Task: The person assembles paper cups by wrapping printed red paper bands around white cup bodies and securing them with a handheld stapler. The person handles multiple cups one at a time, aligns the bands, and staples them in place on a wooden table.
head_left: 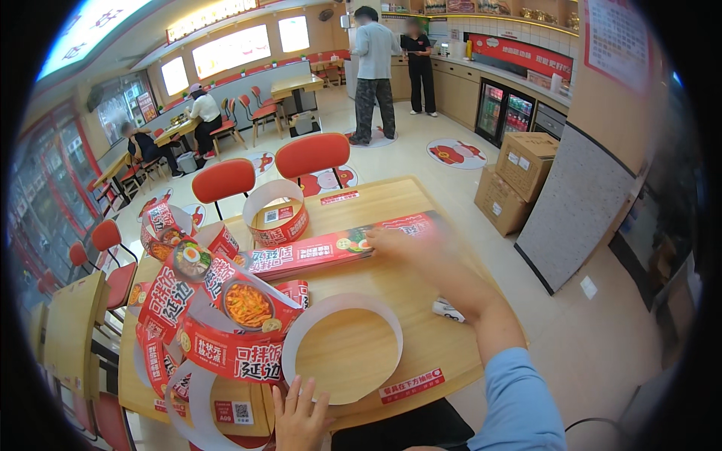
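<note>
My right hand (395, 249) is over the stack of long, flat red printed paper strips (316, 255) on the wooden table. Its fingers close on the top strip, whose right end is blurred. My left hand (301, 417) lies at the near table edge with fingers spread, holding nothing. Just beyond it a paper ring (289, 353), white inside, stands on the table. To the left, several red printed paper rings (248, 301) are piled on one another. Another ring (277, 214) stands behind the strips.
A small white object with dark print (448, 309) lies by my right forearm. Two red chairs (312, 154) stand beyond the table (451, 361). Cardboard boxes (504, 199) are stacked at the right. Two people stand near the counter, and others sit at a far table.
</note>
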The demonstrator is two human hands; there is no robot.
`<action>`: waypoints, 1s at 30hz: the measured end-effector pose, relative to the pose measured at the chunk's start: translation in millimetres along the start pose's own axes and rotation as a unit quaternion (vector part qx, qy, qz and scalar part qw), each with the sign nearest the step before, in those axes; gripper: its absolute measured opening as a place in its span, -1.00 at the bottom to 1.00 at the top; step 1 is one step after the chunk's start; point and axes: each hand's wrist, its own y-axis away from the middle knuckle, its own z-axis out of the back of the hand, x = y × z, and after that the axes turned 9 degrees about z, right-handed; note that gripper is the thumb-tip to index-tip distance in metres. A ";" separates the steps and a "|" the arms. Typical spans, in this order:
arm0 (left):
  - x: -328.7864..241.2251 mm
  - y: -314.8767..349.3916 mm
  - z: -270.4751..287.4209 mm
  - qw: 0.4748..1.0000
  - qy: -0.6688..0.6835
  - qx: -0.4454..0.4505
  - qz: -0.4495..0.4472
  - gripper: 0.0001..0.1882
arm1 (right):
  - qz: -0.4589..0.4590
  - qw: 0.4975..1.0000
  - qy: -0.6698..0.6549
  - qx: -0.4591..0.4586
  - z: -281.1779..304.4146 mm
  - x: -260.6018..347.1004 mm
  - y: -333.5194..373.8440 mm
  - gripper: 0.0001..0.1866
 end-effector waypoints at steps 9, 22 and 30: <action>-21.1 -21.9 15.0 0.935 0.339 0.104 0.018 -0.39 | -0.185 0.938 0.248 -0.157 103.5 50.2 23.3 -0.92; -156.1 -150.7 22.8 0.193 0.959 0.178 0.104 -0.66 | 0.049 0.865 0.397 -0.304 259.2 296.8 262.0 -0.81; -220.4 -86.4 22.2 0.201 0.958 0.202 0.019 -0.71 | -0.007 0.418 -0.750 -0.513 196.4 348.2 295.8 -0.43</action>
